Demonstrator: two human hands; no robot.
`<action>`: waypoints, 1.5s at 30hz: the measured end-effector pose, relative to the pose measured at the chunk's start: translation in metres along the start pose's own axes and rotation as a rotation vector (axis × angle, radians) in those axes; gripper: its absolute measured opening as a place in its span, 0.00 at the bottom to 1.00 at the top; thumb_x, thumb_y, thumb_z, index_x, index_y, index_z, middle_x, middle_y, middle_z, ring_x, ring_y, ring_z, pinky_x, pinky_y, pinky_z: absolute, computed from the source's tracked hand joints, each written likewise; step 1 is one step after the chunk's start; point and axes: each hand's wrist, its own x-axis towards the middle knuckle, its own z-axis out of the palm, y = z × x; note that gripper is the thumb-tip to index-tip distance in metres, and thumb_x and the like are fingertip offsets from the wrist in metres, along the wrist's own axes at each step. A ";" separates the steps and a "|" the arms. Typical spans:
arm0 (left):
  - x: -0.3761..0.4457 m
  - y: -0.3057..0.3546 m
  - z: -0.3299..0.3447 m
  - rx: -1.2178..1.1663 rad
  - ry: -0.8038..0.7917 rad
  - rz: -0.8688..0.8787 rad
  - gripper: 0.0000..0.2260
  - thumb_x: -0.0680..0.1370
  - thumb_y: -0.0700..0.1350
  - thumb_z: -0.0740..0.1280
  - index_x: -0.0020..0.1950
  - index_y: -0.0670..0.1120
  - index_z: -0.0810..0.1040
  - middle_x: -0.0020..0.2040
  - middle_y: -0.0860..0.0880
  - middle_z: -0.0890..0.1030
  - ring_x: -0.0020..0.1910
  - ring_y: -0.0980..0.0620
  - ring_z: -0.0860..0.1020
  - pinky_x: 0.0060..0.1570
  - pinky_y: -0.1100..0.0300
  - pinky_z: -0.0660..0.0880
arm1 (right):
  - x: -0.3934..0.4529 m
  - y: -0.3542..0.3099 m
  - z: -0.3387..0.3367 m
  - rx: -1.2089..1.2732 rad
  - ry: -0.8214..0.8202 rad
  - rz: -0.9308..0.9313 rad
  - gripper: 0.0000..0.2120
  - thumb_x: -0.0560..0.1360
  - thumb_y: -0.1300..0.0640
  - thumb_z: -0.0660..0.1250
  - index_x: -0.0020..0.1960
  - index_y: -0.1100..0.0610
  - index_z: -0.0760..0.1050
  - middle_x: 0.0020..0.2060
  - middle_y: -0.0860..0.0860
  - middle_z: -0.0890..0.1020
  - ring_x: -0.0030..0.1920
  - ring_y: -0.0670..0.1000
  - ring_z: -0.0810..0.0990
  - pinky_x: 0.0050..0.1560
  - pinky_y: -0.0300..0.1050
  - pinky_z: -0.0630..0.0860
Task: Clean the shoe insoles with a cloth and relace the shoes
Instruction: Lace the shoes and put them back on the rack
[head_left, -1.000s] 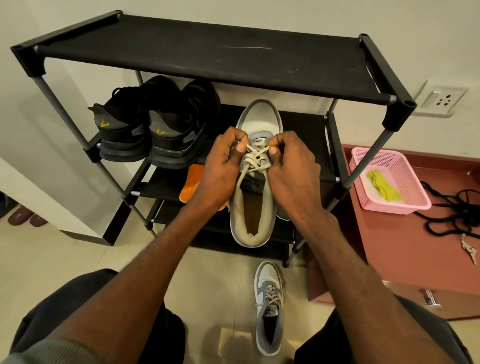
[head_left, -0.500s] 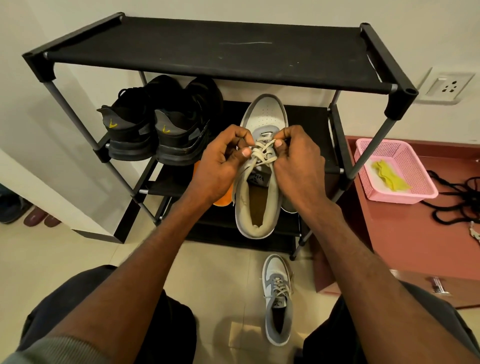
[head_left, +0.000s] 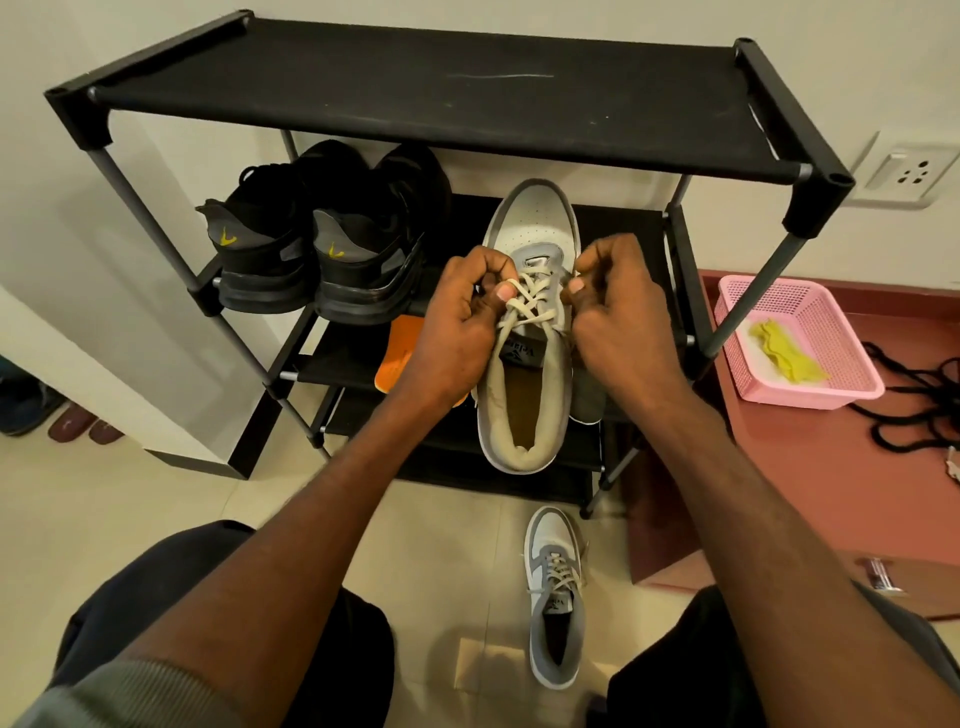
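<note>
Pinching the soft, limp lace (head_left: 524, 306) with each hand's grip, left hand (head_left: 460, 332) and right hand (head_left: 618, 322) hold the light grey shoe (head_left: 524, 415) before the rack (head_left: 415, 93); it looks best gripped near the eyelets.

Both hands hold a grey-and-white shoe (head_left: 524, 415) up before a black shoe rack (head_left: 415, 88). The left hand (head_left: 457, 332) pinches the cream lace (head_left: 524, 306) at its left side; the right hand (head_left: 618, 322) pinches at the shoe's right edge. Left of the left fingers (head_left: 501, 291) stand black shoes (head_left: 322, 249), with an orange insole (head_left: 397, 358) below them. Right of the right fingers (head_left: 575, 285) a pink basket (head_left: 831, 332) holds a yellow cloth (head_left: 784, 353). Below, a second shoe (head_left: 555, 603) lies on the floor.
</note>
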 end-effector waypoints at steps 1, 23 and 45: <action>0.001 -0.001 0.001 -0.011 0.003 -0.004 0.05 0.82 0.43 0.63 0.55 0.47 0.77 0.52 0.41 0.76 0.53 0.42 0.75 0.58 0.45 0.77 | 0.000 0.000 -0.003 0.013 -0.030 -0.012 0.09 0.83 0.64 0.63 0.60 0.52 0.72 0.49 0.44 0.78 0.50 0.44 0.80 0.53 0.53 0.83; 0.001 0.008 -0.004 -0.079 0.000 0.032 0.04 0.86 0.38 0.58 0.57 0.44 0.72 0.47 0.52 0.75 0.45 0.59 0.75 0.46 0.63 0.75 | 0.000 0.000 -0.001 -0.079 -0.041 -0.112 0.03 0.86 0.56 0.60 0.58 0.49 0.70 0.52 0.45 0.78 0.52 0.42 0.78 0.54 0.49 0.79; 0.001 0.008 -0.012 -0.070 -0.045 -0.028 0.06 0.84 0.35 0.63 0.59 0.39 0.75 0.51 0.38 0.78 0.48 0.53 0.77 0.50 0.59 0.79 | 0.002 0.004 -0.002 -0.005 -0.045 -0.062 0.06 0.83 0.59 0.65 0.58 0.50 0.77 0.52 0.42 0.79 0.53 0.40 0.77 0.50 0.37 0.73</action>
